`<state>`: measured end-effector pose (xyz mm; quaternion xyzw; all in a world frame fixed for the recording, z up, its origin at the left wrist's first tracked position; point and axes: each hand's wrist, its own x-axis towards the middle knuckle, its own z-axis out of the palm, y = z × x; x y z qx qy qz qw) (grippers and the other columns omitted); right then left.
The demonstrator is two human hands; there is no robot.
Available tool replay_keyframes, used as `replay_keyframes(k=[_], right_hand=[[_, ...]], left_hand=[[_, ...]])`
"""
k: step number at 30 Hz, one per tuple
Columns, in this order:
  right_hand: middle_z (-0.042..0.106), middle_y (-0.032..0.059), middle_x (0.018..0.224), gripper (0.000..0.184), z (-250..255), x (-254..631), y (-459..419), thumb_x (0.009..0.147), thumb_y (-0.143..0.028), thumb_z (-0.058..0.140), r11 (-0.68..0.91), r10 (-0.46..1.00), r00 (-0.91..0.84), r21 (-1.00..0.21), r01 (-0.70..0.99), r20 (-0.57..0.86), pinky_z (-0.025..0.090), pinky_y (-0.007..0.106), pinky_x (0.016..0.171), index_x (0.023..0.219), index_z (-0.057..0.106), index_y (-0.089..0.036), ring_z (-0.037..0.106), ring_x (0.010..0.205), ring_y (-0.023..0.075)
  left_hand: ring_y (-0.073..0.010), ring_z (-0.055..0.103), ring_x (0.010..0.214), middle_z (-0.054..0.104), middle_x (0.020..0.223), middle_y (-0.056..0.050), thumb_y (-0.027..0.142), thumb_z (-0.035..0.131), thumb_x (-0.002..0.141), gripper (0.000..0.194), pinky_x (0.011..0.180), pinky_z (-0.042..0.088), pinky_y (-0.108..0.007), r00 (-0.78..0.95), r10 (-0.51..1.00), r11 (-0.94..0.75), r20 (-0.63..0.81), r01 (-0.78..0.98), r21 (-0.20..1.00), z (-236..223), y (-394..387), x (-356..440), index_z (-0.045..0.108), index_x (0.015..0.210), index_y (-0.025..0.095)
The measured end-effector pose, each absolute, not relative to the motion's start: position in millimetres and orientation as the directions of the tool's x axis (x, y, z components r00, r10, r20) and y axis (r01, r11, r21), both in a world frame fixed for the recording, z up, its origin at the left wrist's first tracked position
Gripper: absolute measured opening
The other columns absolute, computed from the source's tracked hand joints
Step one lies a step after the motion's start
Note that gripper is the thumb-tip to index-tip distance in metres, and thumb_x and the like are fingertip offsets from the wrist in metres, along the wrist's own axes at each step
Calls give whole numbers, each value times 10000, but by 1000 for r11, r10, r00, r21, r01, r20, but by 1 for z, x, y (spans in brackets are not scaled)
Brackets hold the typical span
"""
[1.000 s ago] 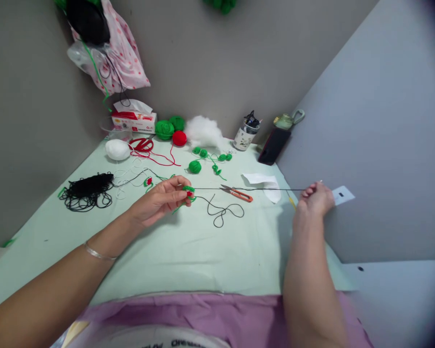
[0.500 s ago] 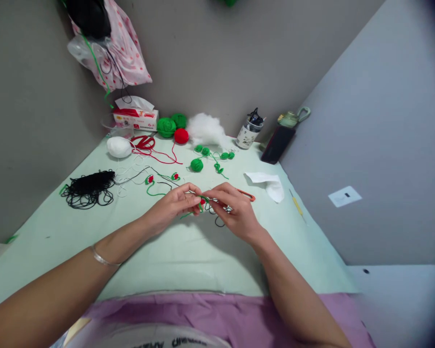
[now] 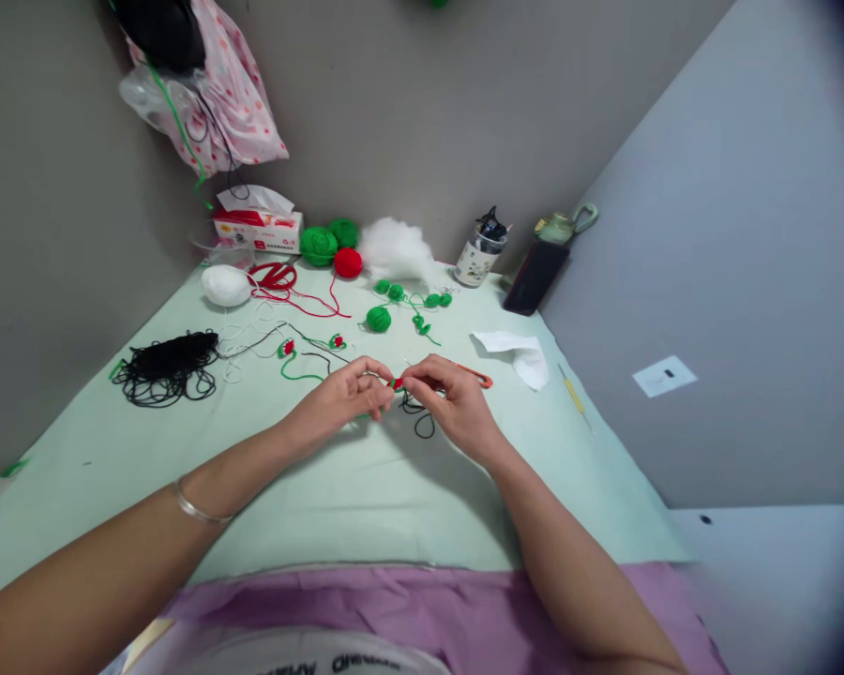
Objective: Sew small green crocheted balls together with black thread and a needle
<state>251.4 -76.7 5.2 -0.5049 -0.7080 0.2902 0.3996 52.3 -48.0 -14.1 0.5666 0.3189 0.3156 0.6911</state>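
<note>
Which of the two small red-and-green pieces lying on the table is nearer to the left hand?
The piece on the right, just beyond the left hand; the other piece lies farther left, nearer the black yarn.

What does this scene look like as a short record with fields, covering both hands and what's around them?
Left hand: pinching a small red-and-green piece
Right hand: fingertips on the same piece
Near right hand: black cord loops; orange-handled snips, partly hidden
Left side: black yarn bundle, white yarn ball
Back: tissue box, red yarn ball, white fluff
Right side: yellow-handled tool
</note>
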Motion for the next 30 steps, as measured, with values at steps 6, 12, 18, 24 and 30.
replay_keyframes(k=[6, 12, 18, 24, 30], right_hand=[[605, 0, 751, 219, 4, 253, -74, 914, -375, 599, 80, 981, -193, -954, 289, 24, 385, 254, 601, 912, 697, -179, 499, 642, 118], [702, 38, 984, 371, -4, 263, -74, 970, -226, 462, 283, 959, -164, -853, 438, 233, 458, 276, 662, 1337, 512, -242, 547, 653, 124], [640, 43, 876, 119, 3, 265, -79, 964, -231, 567, 474, 869, -220, -622, 623, 443, 445, 279, 637, 914, 675, -223, 582, 679, 137], [594, 49, 789, 197, 4, 264, -79, 986, -204, 553, 567, 764, -343, -317, 760, 546, 411, 288, 636, 890, 723, -230, 565, 777, 174], [586, 53, 782, 216, 3, 265, -79, 991, -169, 537, 580, 737, -389, -221, 784, 553, 372, 285, 605, 880, 719, -205, 543, 769, 173]], left_hand=[[-147, 568, 714, 607, 771, 6, 438, 702, 829, 268, 718, 434, -282, 539, 840, 91, -70, -12, 996, -14, -46, 50, 651, 895, 183], [-130, 565, 695, 596, 769, 22, 411, 699, 831, 235, 704, 415, -266, 503, 859, 100, -94, 17, 995, -18, -44, 49, 634, 844, 185], [-145, 574, 694, 601, 738, 17, 416, 688, 839, 239, 659, 390, -264, 491, 866, 66, -92, 71, 995, -20, -42, 48, 634, 852, 184], [-145, 568, 688, 600, 729, 23, 433, 688, 840, 250, 644, 376, -259, 494, 865, 56, -92, 88, 995, -20, -41, 46, 631, 850, 190], [-144, 578, 690, 607, 740, 23, 452, 704, 825, 275, 645, 370, -261, 497, 860, 74, -113, 97, 993, -22, -41, 46, 629, 865, 191]])
